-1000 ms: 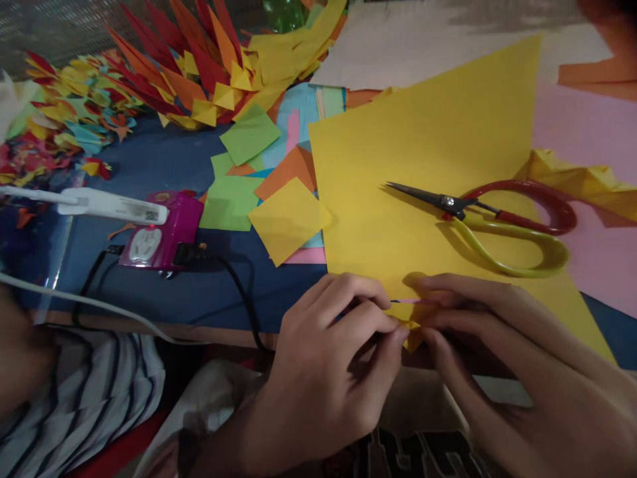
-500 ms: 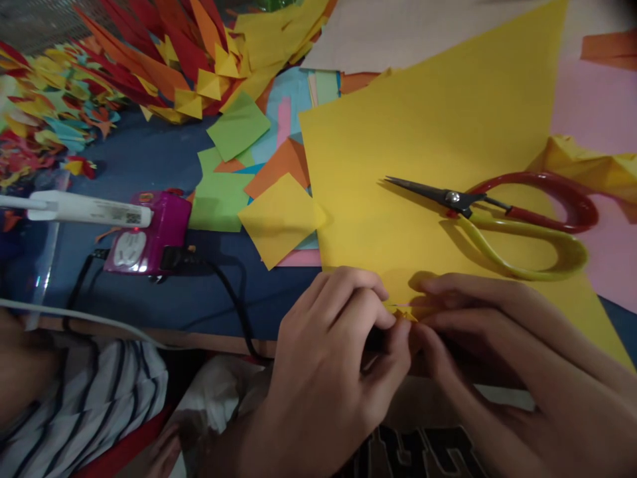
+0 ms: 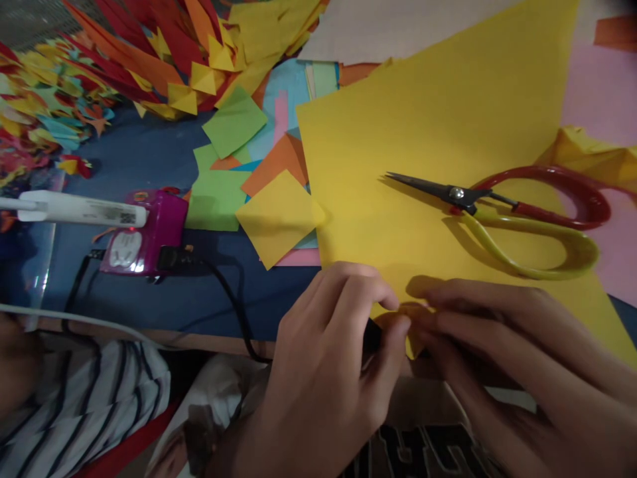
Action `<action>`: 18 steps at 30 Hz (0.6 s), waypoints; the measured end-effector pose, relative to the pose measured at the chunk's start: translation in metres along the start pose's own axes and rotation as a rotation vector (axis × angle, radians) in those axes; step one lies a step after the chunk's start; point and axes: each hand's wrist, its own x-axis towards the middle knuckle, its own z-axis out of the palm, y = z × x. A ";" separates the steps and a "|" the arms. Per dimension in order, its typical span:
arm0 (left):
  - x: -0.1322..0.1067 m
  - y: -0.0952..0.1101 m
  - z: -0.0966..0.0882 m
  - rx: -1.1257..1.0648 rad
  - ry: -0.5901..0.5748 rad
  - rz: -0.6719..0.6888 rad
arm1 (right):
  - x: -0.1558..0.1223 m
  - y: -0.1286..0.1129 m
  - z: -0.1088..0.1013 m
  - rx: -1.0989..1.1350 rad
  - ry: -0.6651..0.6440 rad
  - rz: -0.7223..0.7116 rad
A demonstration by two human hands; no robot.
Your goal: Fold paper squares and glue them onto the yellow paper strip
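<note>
Between my two hands is a small folded piece of yellow paper (image 3: pixel 414 342), mostly hidden by the fingertips. My left hand (image 3: pixel 338 345) pinches its left side with thumb and fingers. The fingers of my right hand (image 3: pixel 492 338) are closed on its right side. Under and beyond them lies a large yellow sheet (image 3: pixel 423 133), with scissors (image 3: pixel 458 194) resting on it, their blades pointing left and their handles red and yellow. A small yellow paper square (image 3: pixel 279 219) overlaps the sheet's left edge.
Left of the sheet are green paper pieces (image 3: pixel 219 199) and an orange piece (image 3: pixel 281 162). A magenta power adapter (image 3: pixel 169 222) with cables sits on the blue table. Folded paper shapes (image 3: pixel 184 53) pile up at the far left. A person in a striped shirt (image 3: pixel 99 392) is at lower left.
The folded yellow paper has turned between my fingers, and more of it shows below the fingertips. My right fingers have shifted slightly. The whole view has moved a little.
</note>
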 end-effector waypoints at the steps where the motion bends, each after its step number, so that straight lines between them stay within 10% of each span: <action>1: 0.001 0.001 -0.001 0.004 -0.015 0.001 | -0.002 0.003 0.000 -0.001 -0.014 -0.038; 7: -0.001 -0.002 -0.002 0.021 -0.022 0.042 | -0.027 0.022 -0.003 -0.054 -0.076 -0.199; 18: -0.034 -0.022 0.003 0.432 0.086 0.521 | -0.019 0.014 0.005 -0.171 0.016 -0.291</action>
